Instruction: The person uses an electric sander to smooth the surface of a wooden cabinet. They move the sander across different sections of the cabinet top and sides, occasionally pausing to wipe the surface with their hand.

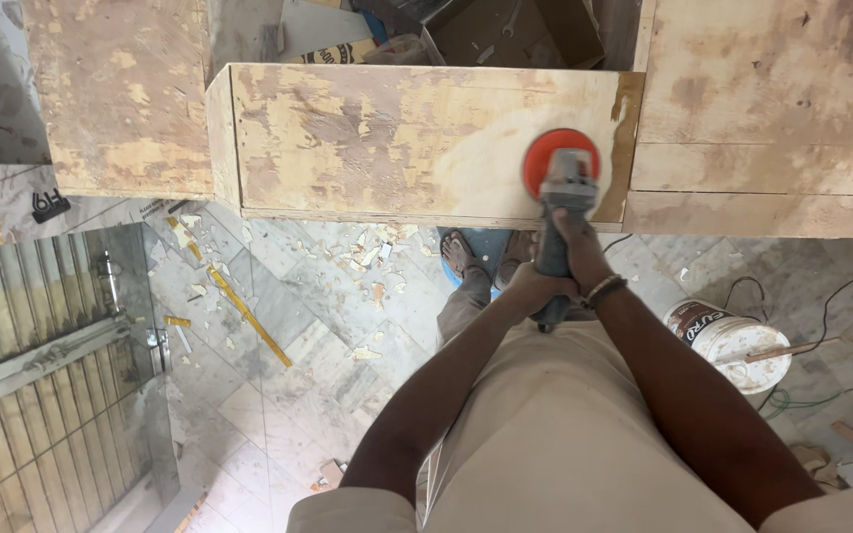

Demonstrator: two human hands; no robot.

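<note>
A grey angle grinder with a round orange sanding disc presses against the front face of an open plywood drawer. Both hands grip the tool. My left hand wraps the rear of its body. My right hand, with a bracelet at the wrist, holds it further forward, just behind the disc. The wood around the disc looks paler than the blotchy, glue-stained rest of the panel.
Stained plywood cabinet fronts flank the drawer. Below lie a marble floor with wood chips, a yellow folding rule, a white bucket, cables and a slatted panel. My sandalled feet stand under the drawer.
</note>
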